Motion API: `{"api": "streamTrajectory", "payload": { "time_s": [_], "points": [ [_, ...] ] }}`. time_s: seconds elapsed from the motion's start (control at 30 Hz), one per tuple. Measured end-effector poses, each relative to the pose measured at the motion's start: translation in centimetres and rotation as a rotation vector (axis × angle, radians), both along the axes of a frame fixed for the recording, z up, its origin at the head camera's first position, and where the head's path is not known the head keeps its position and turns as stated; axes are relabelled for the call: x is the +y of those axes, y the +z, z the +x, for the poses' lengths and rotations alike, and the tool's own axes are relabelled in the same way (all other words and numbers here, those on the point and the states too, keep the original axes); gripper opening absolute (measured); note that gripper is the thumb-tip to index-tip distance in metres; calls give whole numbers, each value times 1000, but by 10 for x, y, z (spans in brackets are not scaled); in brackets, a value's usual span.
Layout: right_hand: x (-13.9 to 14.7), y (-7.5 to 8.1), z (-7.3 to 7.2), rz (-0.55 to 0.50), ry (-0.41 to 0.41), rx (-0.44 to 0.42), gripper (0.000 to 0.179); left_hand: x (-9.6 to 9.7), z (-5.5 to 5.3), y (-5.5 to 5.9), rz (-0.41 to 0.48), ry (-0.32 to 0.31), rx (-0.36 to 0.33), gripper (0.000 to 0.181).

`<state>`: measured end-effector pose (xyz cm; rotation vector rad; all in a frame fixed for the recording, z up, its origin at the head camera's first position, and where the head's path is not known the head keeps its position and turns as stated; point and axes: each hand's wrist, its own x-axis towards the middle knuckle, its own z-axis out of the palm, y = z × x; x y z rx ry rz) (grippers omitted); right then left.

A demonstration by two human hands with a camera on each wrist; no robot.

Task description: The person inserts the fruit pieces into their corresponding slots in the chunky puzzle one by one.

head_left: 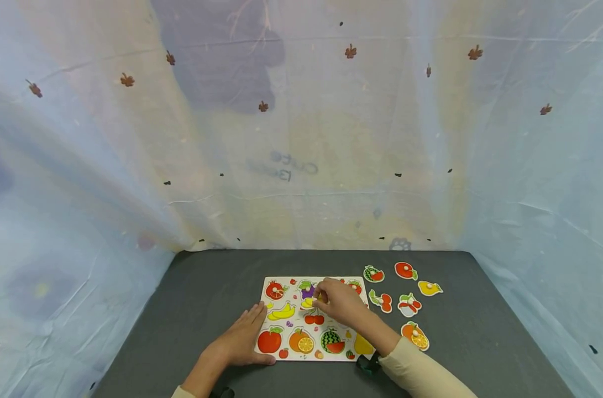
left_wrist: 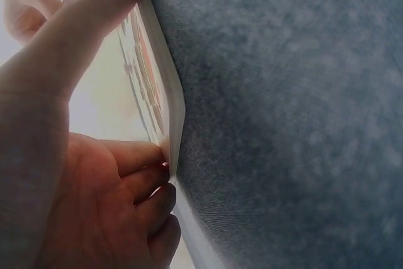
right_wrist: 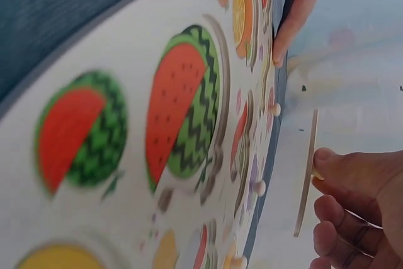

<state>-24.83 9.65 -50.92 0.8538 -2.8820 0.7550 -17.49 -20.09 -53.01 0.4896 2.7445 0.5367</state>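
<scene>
A white fruit puzzle board lies on the dark table. Above its upper middle, my right hand pinches a thin puzzle piece with yellow on it, probably bananas, by its small knob. The right wrist view shows this piece edge-on, raised off the board, thumb and forefinger at its knob. My left hand rests at the board's lower left corner, fingers along the left edge and thumb by the front edge. In the left wrist view, the fingers touch the board's rim.
Right of the board lie several loose knobbed pieces, among them watermelon, cherries, a yellow pear, a red fruit and an orange. Printed fabric hangs behind the table and along both sides.
</scene>
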Motion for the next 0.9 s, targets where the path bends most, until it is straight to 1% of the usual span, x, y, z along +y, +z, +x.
{"api": "streamTrajectory", "payload": {
  "time_s": [0.17, 0.27, 0.37, 0.63, 0.77, 0.9],
  "points": [
    [-12, -2, 0, 4, 30, -4, 14, 0, 0, 0, -6, -8, 0, 125],
    [-19, -1, 1, 0, 46, -9, 14, 0, 0, 0, -8, -7, 0, 125],
    [-26, 0, 0, 0, 52, -29, 14, -1, 0, -1, -2, -8, 4, 125],
    [-43, -13, -5, 32, 67, -41, 12, -1, 1, 2, 13, -11, 13, 125],
    [-52, -14, -5, 58, 74, -46, 13, -1, 2, 4, 17, -11, 11, 125],
    [-59, -15, -6, 73, 82, -44, 15, -1, 1, 2, 23, -18, 10, 125]
  ]
}}
